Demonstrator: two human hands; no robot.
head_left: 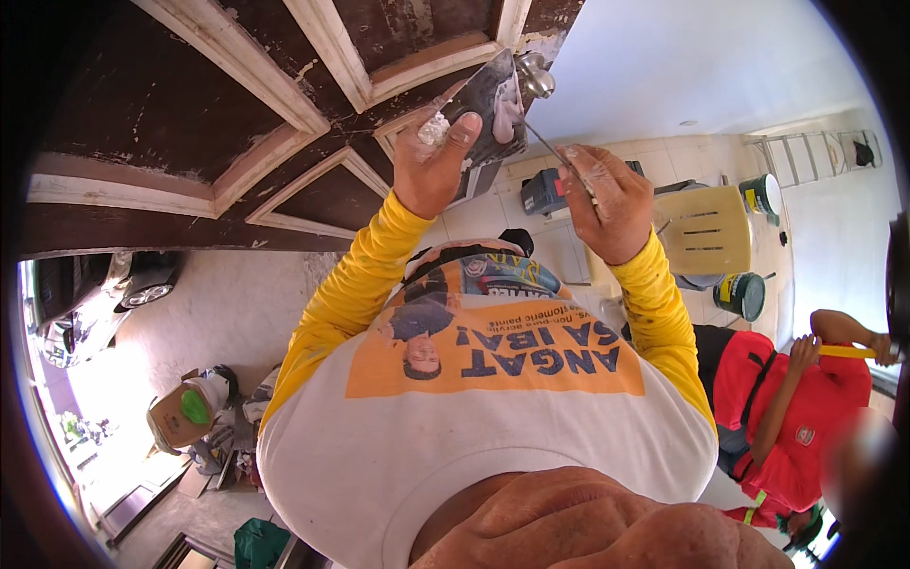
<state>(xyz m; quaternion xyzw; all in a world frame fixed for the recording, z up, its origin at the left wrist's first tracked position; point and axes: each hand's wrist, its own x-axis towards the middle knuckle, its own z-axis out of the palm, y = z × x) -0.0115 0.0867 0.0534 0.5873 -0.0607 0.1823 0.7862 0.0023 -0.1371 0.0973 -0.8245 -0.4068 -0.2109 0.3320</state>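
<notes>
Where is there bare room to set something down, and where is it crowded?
In this view, the yellow slotted seat, between the right hand and dark green buckets, looks mostly bare. Bare tiles show between door and dark toolbox. Crowded: around the cardboard box.

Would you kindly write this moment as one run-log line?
left hand: holding dark plate bearing pale paste | right hand: holding thin tool, far end near plate | door: brown, pale-trimmed

Paste (pixel 507 112) on plate (pixel 482 106) before door (pixel 156 109)
</notes>
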